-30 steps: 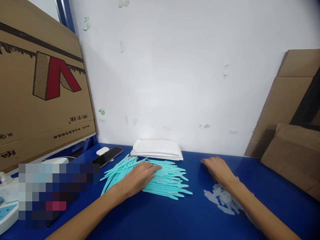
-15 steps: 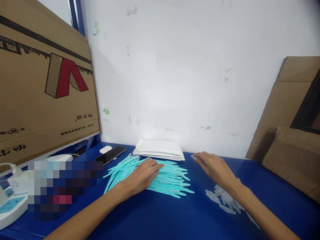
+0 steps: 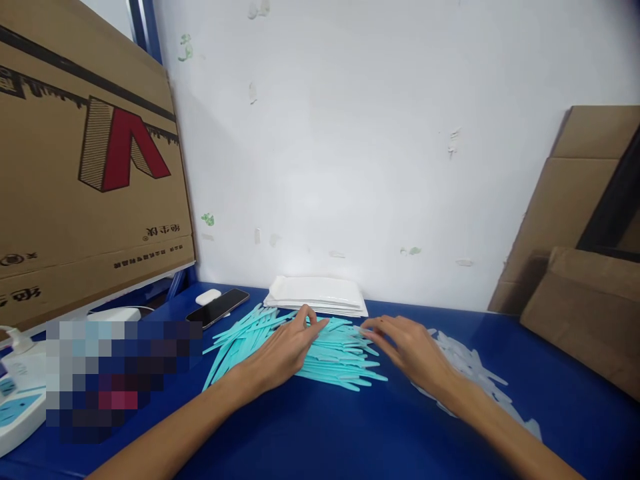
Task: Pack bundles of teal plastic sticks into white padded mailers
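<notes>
Long thin turquoise sticks (image 3: 340,367) lie in a spread pile on the blue table. Over the middle of this pile is my left hand (image 3: 287,343), thumb and index finger bent toward each other; whatever they pinch is too small to make out. My right hand (image 3: 407,343) is at the pile's right end, its fingertips closed on a small translucent piece (image 3: 361,330) close to the stick tips. Beneath and beyond my right wrist, several translucent whitish pieces (image 3: 470,363) are scattered, partly hidden by the forearm.
A stack of white packets (image 3: 317,293) rests against the wall. Left of it are a phone (image 3: 219,308) and a white case (image 3: 208,297). A large cardboard box (image 3: 95,167) and a white power strip (image 3: 23,417) stand left; folded cardboard (image 3: 590,313) leans at the right.
My right hand has moved left toward the turquoise pile. My left thumb and index finger have drawn up into a pinch shape. More of the translucent pieces show behind the right forearm.
</notes>
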Demonstrator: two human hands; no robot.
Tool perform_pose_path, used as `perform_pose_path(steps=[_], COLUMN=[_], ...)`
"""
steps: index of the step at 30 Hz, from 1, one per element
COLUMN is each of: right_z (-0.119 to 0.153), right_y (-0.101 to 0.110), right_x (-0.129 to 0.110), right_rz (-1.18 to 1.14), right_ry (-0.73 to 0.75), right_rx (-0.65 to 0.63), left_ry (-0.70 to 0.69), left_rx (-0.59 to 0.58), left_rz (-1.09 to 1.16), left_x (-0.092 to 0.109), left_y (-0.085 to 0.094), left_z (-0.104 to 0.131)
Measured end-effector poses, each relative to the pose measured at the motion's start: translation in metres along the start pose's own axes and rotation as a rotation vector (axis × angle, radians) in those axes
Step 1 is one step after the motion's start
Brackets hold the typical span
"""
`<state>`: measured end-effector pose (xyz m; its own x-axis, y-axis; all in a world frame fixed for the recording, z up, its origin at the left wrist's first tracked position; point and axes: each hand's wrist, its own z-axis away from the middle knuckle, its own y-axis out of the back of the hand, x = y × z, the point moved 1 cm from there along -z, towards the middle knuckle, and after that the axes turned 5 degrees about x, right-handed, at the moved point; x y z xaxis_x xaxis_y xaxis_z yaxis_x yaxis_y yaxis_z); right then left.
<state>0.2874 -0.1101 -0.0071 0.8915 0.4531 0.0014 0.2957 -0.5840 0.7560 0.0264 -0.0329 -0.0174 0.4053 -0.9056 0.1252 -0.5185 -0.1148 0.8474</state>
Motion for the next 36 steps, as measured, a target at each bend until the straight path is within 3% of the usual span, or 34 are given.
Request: perform_pose_path(steps=[8,16,20,27,31,36], right_z=[0.001,0.002,0.004,0.007,0.006,0.002], right_y=[-0.002,-0.007,-0.012,-0.005,-0.005,-0.012], right_x=[-0.002,-0.003,-0.011,-0.035,-0.034,-0.03], right_rz=[-0.033,-0.073,-0.129,-0.221,-0.188,-0.106], right_ry=[0.073,0.077,0.105,0.118,0.076,-0.018], right_rx=[0.139,0.124,0.105,0.248,0.191,0.076], left_ry=[0.059,-0.026,-0.062,-0.096,-0.068,0.02], left_rx=[-0.017,0.016,0.059,0.201,0.169,0.066], left_rz=[-0.055,-0.052,-0.016,0.131,0.081,-0.229], left_x=[0.002,0.008,0.01,0.018,0.022,0.014], left_y=[-0.001,-0.001,-0.003,-0.002,-0.002,0.005], left_z=[-0.002,-0.004,-0.003,-0.002,-0.001,-0.006])
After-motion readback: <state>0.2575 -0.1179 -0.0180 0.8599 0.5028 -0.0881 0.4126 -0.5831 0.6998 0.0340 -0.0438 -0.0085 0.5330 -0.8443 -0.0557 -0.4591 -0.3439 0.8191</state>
